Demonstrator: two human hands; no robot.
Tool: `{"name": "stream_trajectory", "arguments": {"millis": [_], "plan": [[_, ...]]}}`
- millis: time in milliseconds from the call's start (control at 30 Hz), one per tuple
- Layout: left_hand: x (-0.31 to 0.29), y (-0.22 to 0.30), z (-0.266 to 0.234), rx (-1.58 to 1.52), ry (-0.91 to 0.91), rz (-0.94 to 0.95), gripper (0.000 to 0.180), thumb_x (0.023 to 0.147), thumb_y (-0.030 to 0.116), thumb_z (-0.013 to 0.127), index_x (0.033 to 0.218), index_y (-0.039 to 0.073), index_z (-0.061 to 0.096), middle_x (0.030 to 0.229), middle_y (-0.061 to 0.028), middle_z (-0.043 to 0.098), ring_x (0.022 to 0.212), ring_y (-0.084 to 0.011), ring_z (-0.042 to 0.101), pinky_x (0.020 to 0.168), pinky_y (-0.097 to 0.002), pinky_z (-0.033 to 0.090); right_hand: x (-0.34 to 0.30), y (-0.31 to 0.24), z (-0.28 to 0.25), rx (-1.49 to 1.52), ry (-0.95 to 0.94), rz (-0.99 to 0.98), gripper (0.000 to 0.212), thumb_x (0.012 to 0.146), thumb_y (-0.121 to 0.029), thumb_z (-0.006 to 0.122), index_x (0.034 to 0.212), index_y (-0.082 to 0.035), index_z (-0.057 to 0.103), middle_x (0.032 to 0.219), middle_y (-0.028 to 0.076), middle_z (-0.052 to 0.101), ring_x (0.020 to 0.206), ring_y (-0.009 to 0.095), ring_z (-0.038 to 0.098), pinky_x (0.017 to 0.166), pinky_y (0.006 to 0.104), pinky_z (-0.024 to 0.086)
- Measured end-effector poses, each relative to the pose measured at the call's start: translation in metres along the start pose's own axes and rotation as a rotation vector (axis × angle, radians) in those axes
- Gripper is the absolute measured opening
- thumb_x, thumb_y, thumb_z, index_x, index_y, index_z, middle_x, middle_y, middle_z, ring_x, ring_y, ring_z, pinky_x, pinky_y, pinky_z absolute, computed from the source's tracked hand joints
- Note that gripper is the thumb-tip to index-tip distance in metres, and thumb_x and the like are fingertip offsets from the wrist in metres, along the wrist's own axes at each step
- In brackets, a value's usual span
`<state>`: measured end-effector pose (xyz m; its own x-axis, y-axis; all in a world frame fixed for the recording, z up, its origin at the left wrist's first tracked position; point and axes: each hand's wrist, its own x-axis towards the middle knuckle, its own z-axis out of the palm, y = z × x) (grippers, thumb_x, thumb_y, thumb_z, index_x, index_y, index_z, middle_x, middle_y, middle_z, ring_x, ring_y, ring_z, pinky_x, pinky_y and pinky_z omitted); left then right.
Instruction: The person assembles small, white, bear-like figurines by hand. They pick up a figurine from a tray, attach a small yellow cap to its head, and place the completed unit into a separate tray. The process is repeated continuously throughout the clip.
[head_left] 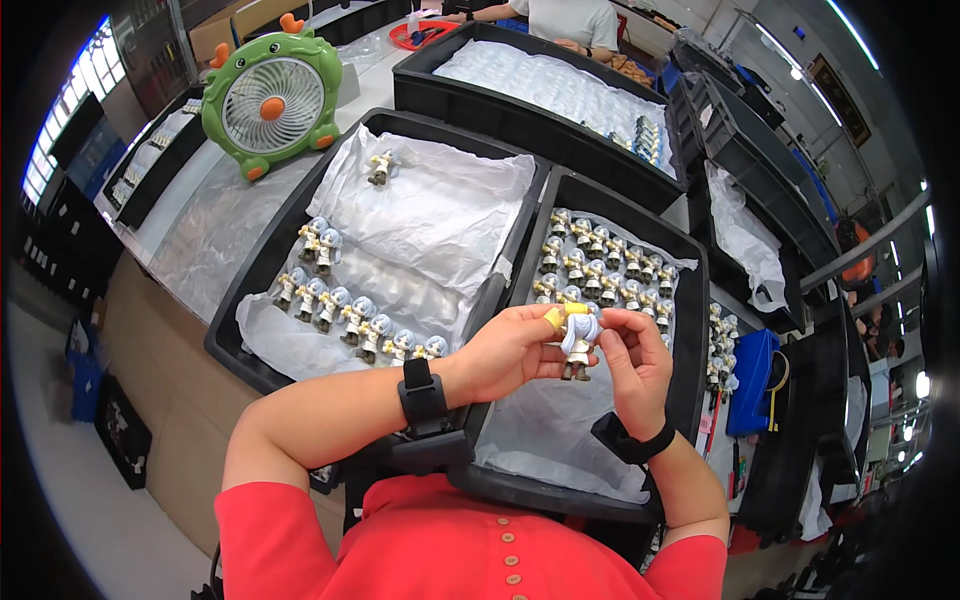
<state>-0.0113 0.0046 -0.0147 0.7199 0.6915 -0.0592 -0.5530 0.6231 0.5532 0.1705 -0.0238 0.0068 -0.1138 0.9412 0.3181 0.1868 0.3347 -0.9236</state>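
A small toy figure (577,345) is pinched between the left hand (510,350) and right hand (635,362), lifted for a close look, above the black tray (697,330); more figures (600,265) wait at 12 o'clock.

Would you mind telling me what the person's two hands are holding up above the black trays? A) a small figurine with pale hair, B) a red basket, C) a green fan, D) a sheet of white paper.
A: the left hand and right hand together pinch a small figurine with pale hair above the right-hand black tray.
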Motion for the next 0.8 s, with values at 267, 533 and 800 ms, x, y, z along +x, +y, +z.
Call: {"name": "stream_trajectory", "arguments": {"millis": [267, 533, 800], "plan": [[0.0, 0.001, -0.001, -0.003, 0.025, -0.006, 0.032, 0.095, 0.019, 0.042, 0.121, 0.002, 0.047, 0.114, -0.0092, 0.056, 0.102, -0.0244, 0.059, 0.087, -0.0373, 0.048, 0.003, 0.002, 0.001, 0.025, -0.009, 0.005, 0.016, 0.088, 0.001, 0.052, 0.104, 0.0, 0.055, 0.095, 0.005, 0.054, 0.078, 0.009, 0.056, 0.067, 0.0214, 0.048], [0.002, -0.011, -0.006, -0.015, 0.024, -0.041, 0.027, 0.095, 0.031, 0.044, 0.105, 0.008, 0.053, 0.099, -0.0032, 0.058, 0.083, -0.0161, 0.059, 0.073, -0.0309, 0.047, 0.004, 0.0, 0.001, -0.053, -0.063, 0.004, 0.023, 0.077, 0.006, 0.06, 0.099, 0.001, 0.055, 0.092, 0.004, 0.05, 0.077, 0.009, 0.053, 0.065, 0.0221, 0.047], [0.011, 0.005, 0.0, 0.03, -0.077, 0.075, 0.026, 0.092, 0.034, 0.051, 0.104, 0.011, 0.053, 0.088, -0.0009, 0.058, 0.077, -0.0133, 0.059, 0.07, -0.0307, 0.048, 0.0, -0.009, -0.013, -0.08, 0.055, 0.036, 0.016, 0.085, 0.002, 0.054, 0.1, 0.0, 0.055, 0.096, 0.004, 0.056, 0.087, 0.01, 0.055, 0.079, 0.0224, 0.043]]}}
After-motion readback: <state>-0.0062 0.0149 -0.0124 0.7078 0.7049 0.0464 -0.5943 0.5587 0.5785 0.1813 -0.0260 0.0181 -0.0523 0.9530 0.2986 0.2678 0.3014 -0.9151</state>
